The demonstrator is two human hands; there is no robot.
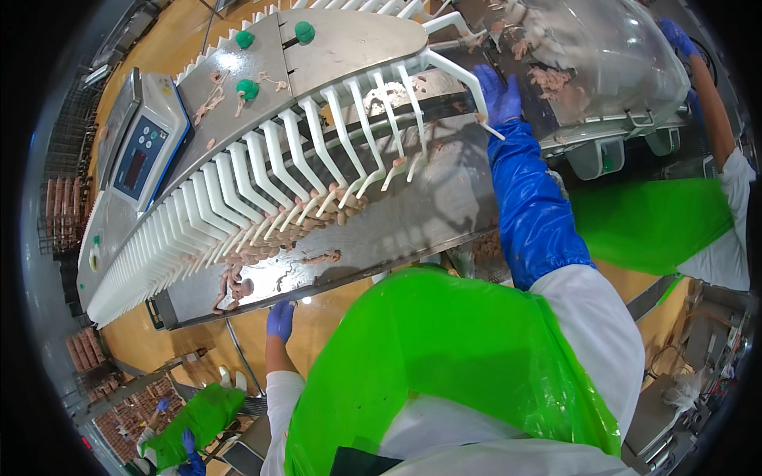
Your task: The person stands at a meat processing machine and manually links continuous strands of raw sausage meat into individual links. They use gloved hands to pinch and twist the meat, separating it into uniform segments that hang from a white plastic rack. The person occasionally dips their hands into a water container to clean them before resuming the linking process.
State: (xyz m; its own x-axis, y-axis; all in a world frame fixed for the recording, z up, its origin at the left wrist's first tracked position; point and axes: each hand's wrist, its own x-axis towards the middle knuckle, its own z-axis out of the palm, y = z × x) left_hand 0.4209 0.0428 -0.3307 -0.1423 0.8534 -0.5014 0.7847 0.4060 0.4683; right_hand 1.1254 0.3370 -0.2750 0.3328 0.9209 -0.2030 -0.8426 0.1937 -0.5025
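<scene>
My right hand, in a purple-blue glove below a long blue sleeve, reaches to the far end of a row of white plastic hooks. Its fingers are stretched out and somewhat apart beside the last hook, and I see nothing held in them. My left hand, also gloved, is at the near edge of a long metal tray, with fingers extended and nothing visible in them. Links of pale sausage hang under the hooks over the tray. Loose casing pieces lie at the tray's left end.
A digital scale stands on the metal top plate, near green knobs. A clear machine cover is at the far right, with meat scraps beside it. Co-workers in green aprons stand at right and lower left. Racks of sausages line the left.
</scene>
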